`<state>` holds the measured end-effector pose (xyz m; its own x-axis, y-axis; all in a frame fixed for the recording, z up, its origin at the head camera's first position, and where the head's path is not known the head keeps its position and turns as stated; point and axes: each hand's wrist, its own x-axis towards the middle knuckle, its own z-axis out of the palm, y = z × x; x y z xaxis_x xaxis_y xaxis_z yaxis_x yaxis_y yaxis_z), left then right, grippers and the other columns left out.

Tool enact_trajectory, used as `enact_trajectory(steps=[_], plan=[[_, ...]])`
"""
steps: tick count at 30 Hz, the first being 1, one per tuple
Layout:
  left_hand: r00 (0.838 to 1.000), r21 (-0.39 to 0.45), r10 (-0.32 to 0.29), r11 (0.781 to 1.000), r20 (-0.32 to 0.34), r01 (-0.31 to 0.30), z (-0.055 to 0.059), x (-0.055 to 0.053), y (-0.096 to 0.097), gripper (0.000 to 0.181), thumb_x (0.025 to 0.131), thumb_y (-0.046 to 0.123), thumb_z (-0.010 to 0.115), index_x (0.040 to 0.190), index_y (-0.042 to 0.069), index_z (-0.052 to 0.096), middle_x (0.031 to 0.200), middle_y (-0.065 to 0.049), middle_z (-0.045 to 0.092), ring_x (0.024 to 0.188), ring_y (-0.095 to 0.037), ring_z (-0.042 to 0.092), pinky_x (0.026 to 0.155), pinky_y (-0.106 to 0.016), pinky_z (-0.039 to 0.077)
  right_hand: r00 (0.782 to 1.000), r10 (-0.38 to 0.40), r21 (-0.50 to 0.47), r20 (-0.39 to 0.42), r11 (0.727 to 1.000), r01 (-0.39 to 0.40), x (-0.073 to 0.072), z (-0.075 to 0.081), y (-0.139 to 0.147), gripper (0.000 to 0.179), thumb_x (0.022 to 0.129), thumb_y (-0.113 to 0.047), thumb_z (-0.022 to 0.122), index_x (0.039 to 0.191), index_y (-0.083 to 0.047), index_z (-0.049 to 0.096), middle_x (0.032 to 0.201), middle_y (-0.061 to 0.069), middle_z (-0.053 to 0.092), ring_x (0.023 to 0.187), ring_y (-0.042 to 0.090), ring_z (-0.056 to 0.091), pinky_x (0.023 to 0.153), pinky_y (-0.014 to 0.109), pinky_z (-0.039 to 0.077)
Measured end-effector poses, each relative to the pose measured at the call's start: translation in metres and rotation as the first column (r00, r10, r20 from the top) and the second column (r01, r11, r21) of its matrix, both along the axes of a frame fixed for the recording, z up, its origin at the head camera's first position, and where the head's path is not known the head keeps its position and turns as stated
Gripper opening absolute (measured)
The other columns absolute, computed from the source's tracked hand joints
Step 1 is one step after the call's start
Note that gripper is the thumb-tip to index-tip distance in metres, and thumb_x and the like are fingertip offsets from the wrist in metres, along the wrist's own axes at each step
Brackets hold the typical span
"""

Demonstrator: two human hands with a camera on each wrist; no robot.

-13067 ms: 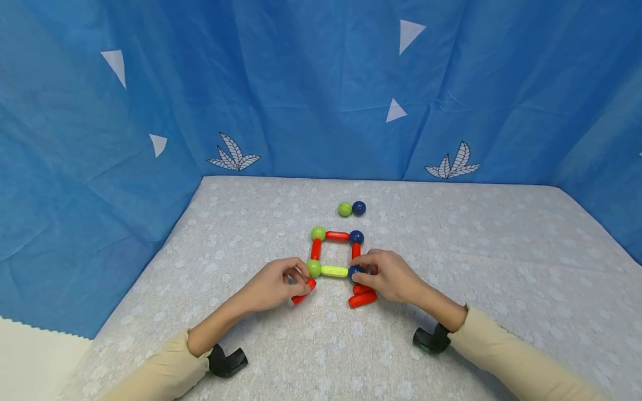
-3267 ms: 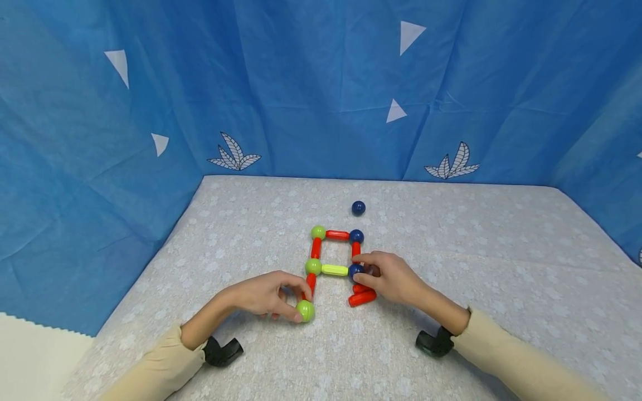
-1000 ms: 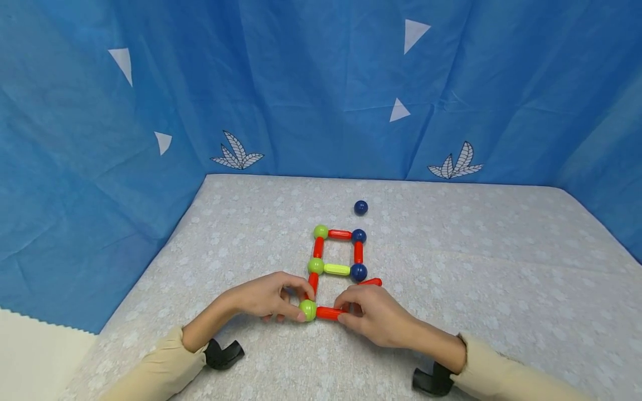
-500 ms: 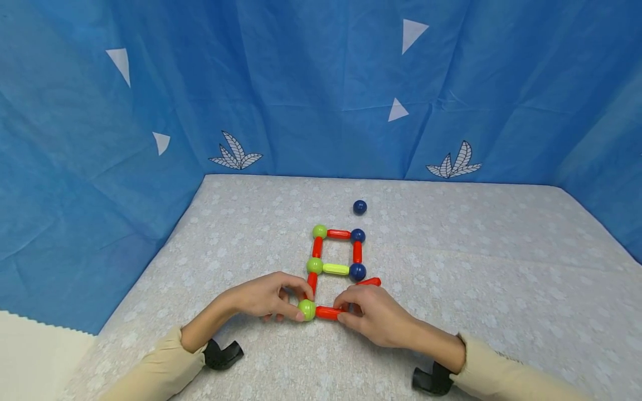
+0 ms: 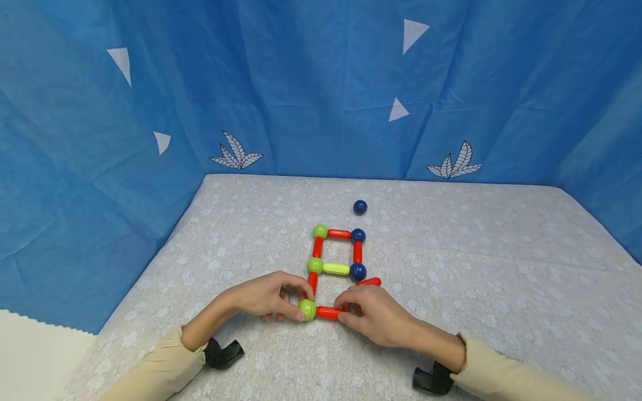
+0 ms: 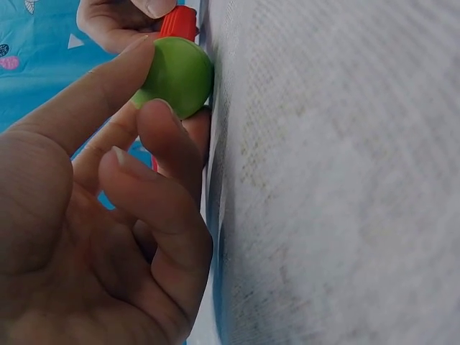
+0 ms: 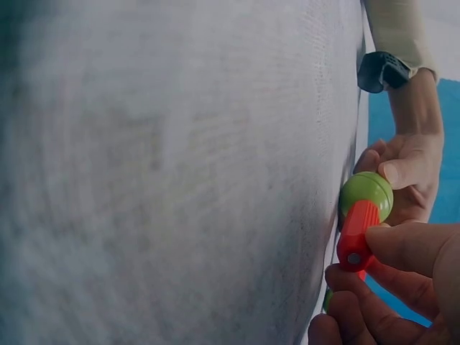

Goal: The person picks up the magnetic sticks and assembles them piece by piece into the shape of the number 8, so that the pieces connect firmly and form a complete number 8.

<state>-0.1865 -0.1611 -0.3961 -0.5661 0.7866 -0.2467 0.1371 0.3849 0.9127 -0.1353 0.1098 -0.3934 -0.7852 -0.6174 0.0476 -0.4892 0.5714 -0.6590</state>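
With thumb and forefinger, my left hand (image 5: 273,295) pinches a green ball (image 5: 307,309) at the near left corner of a frame of magnetic rods and balls on the table. My right hand (image 5: 373,315) pinches a red magnetic rod (image 5: 328,313) whose left end meets that ball. The right wrist view shows the free end of this red rod (image 7: 355,237) with a metal dot in it. A second red rod (image 5: 312,283) runs from the held ball back to another green ball (image 5: 315,265). Behind is a joined square with a yellow-green rod (image 5: 336,269) as its near side.
A loose red rod (image 5: 370,282) lies just behind my right hand, close to the near blue ball (image 5: 358,272). One single dark blue ball (image 5: 360,207) sits farther back. The patterned cloth (image 5: 451,239) covers the table up to a blue curtain (image 5: 321,83).
Since the oldest frame, one green ball has come from the back to the near left corner. My right hand left the blue ball and brought a red rod to it. Both hands stay still lately.
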Motion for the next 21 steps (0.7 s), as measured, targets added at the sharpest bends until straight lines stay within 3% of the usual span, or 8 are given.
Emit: enact_trajectory(steps=[13, 21], plan=[[1.000, -0.007, 0.013, 1.000, -0.001, -0.013, 0.001, 0.001, 0.001, 0.022, 0.089, 0.018, 0.075, 0.110, 0.021, 0.068, 0.098, -0.003, 0.066, 0.054, -0.017, 0.053, 0.041, -0.025, 0.040, 1.000, -0.018, -0.036, -0.012, 0.999, 0.018, -0.006, 0.005, 0.003, 0.009, 0.090, -0.013, 0.072, 0.099, -0.013, 0.075, 0.086, -0.016, 0.063, 0.075, 0.004, 0.054, 0.066, 0.025, 0.048], [1.000, -0.003, 0.007, 1.000, 0.005, -0.007, 0.000, -0.001, 0.000, 0.023, 0.089, 0.017, 0.076, 0.110, 0.021, 0.068, 0.093, -0.005, 0.065, 0.054, -0.016, 0.052, 0.042, -0.025, 0.040, 0.990, -0.120, -0.132, -0.074, 0.985, 0.109, -0.032, 0.017, 0.015, 0.011, 0.089, -0.009, 0.072, 0.100, -0.005, 0.074, 0.082, -0.009, 0.063, 0.072, 0.010, 0.056, 0.063, 0.027, 0.049]])
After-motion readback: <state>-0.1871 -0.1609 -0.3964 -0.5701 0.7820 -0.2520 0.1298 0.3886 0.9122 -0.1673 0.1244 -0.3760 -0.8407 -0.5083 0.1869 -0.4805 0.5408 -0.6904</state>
